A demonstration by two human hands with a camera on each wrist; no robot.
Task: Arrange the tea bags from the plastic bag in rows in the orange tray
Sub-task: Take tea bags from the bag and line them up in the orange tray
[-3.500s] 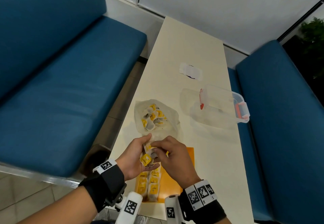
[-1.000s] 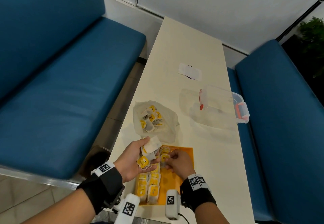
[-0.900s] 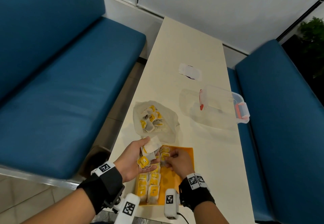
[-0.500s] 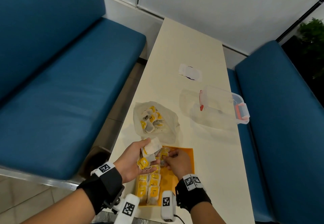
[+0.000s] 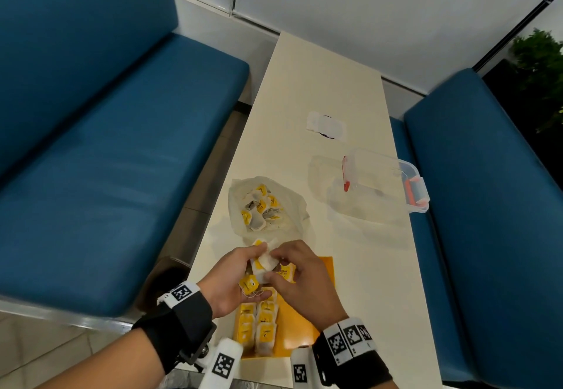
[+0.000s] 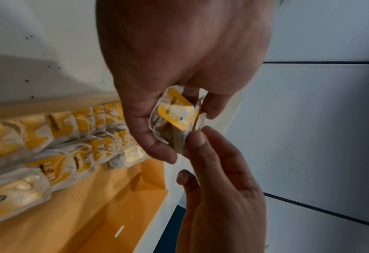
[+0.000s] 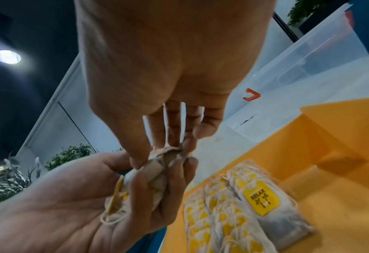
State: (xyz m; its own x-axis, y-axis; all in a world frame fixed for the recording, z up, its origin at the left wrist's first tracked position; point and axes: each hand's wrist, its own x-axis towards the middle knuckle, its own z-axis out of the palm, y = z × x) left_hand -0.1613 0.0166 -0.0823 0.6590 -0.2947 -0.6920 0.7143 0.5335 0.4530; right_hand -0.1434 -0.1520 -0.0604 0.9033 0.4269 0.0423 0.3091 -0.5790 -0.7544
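My left hand [image 5: 236, 279] holds a small bunch of white tea bags with yellow tags [image 5: 259, 268] above the near end of the orange tray [image 5: 326, 273]. My right hand [image 5: 300, 279] reaches into that bunch, its thumb and fingertips [image 7: 135, 162] pinching the top tea bag [image 7: 164, 154]. Two rows of tea bags [image 5: 257, 324] lie along the tray's left side [image 6: 55, 137]; one with a "RELAX" tag [image 7: 261, 199] ends the inner row. Beyond the tray lies the open plastic bag [image 5: 268, 206] with several tea bags inside.
A clear lidded box [image 5: 384, 181] with red clips stands at the table's right edge. Farther up lies a small white packet [image 5: 326, 121]. Blue benches [image 5: 106, 175] flank the narrow cream table [image 5: 320, 68]. The tray's right half [image 7: 330, 205] is bare orange.
My right hand has lifted from the tray, where it laid a tea bag, back up to the bunch in my left hand and now pinches another bag.
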